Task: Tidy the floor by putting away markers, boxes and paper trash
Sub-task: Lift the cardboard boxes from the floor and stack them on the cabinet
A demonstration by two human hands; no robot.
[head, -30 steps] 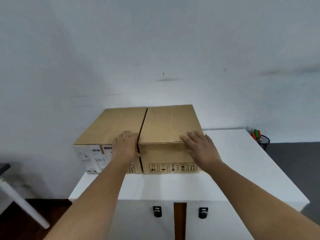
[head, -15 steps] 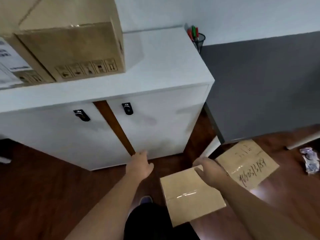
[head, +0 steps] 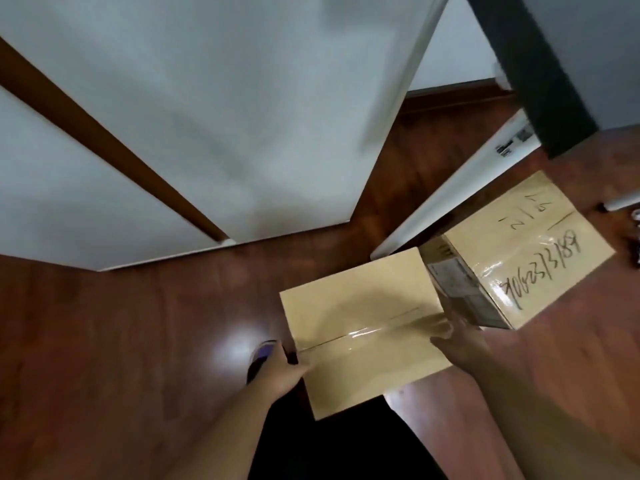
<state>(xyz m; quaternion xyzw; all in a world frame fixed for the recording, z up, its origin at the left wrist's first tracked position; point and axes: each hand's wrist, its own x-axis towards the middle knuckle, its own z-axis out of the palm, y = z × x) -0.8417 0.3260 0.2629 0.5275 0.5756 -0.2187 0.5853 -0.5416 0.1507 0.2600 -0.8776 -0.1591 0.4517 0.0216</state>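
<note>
Nearest the camera, both bare forearms are reaching forward and down from the bottom edge of the view, over dark trousers. The left hand (head: 281, 370) is gripping the left edge of a taped cardboard box (head: 360, 327), fingers curling onto the side by the tape seam and the wrist held straight. The right hand (head: 459, 344) is closing on the box's right edge, at the other end of the same seam, thumb lying on top and fingers wrapping down the far side; motion blur is softening them. So both hands are holding this one box between them, its top facing up and slightly tilted. I cannot tell whether it is resting on the wooden floor (head: 121, 341) or just off it.

A shoe tip (head: 261, 353) is showing just beside the left hand.

Just beyond the right hand, a second cardboard box (head: 526, 258) is sitting on the floor, with handwritten black numbers across its taped top and a label on its near side. Its near corner is sitting close against the held box.

Farther out, a white cabinet (head: 225, 116) is standing on the floor, a brown strip running between its doors. A white leg (head: 453, 188) is slanting down behind the second box, and a dark panel (head: 540, 74) is rising at the far right.
</note>
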